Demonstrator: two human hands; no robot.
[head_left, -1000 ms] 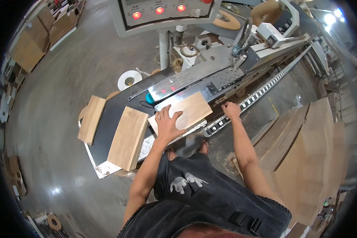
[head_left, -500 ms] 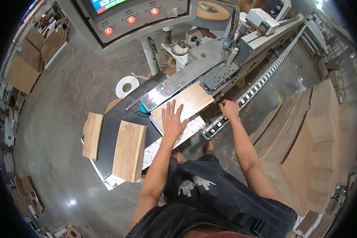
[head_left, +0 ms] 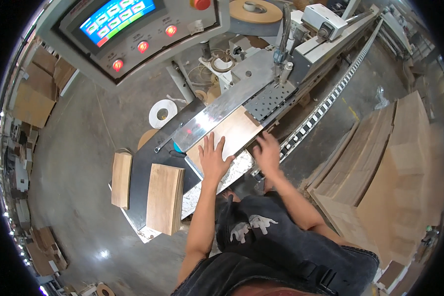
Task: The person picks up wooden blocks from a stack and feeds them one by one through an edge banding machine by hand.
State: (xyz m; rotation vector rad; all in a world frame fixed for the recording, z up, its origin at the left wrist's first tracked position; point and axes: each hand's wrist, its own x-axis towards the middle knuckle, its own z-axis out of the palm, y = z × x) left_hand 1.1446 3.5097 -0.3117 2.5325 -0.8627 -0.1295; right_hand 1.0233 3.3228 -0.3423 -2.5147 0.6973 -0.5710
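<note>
Left fingers (head_left: 211,145) spread wide on wood panel (head_left: 239,129), gripping nothing. Right fingers (head_left: 268,142), newly drawn in beside panel's right end, half-curled; hold unclear. Panel now within reach of both.

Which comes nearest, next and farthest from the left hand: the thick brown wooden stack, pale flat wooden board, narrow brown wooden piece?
1. Pale wooden board: under the left hand.
2. Thick wooden stack: left.
3. Narrow wooden piece: farther left.
</note>
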